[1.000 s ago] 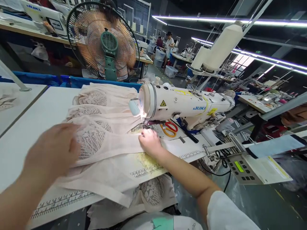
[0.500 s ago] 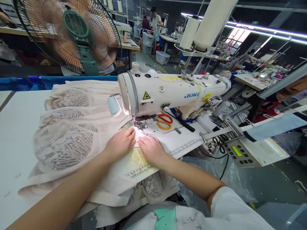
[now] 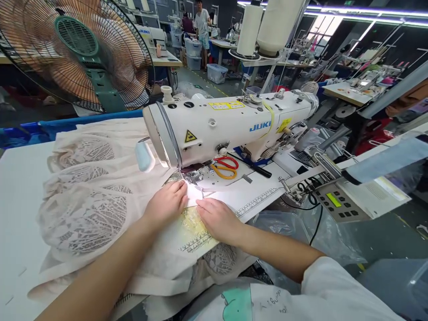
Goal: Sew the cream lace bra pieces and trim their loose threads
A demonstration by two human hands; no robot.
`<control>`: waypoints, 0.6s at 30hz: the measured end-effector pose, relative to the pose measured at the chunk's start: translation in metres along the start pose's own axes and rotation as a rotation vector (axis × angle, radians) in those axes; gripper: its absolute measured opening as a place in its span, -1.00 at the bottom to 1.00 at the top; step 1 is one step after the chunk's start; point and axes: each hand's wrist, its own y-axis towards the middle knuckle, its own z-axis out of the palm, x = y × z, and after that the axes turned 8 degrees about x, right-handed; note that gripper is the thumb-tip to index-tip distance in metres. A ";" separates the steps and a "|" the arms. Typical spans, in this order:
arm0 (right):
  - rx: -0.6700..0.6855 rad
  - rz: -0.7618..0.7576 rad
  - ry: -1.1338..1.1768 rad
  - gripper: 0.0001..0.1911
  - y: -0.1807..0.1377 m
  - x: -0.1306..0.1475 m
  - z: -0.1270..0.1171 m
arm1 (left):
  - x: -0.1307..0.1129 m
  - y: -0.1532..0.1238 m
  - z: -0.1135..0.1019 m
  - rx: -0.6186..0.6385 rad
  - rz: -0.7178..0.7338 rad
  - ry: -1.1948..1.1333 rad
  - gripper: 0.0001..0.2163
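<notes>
A white Juki sewing machine stands on the white table. Pale pink lace and cloth pieces lie spread to its left and under its needle. My left hand rests flat on the cloth just left of the presser foot, fingers stretched toward the needle. My right hand lies flat on the cloth and the table's printed ruler, fingers pointing at the same lit spot. Both hands press the fabric edge down; neither grips anything.
Red and orange scissors lie on the machine bed behind the needle. A control panel hangs at the right. A large fan stands behind the table. Two thread cones rise behind the machine. People work at far tables.
My left hand came from the lace at the far left to the needle area. The right hand stayed near the presser foot. The view tilted down and closer.
</notes>
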 end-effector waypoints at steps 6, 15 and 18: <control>-0.065 0.000 -0.011 -0.73 0.013 0.001 0.006 | 0.009 0.004 0.005 -0.003 0.002 0.020 -0.58; -0.087 0.038 -0.024 -0.74 0.028 0.006 0.012 | 0.014 0.006 0.001 -0.029 0.043 0.101 -0.61; -0.107 0.048 0.008 -0.71 0.029 0.006 0.015 | -0.001 -0.006 0.004 -0.026 0.047 0.119 -0.63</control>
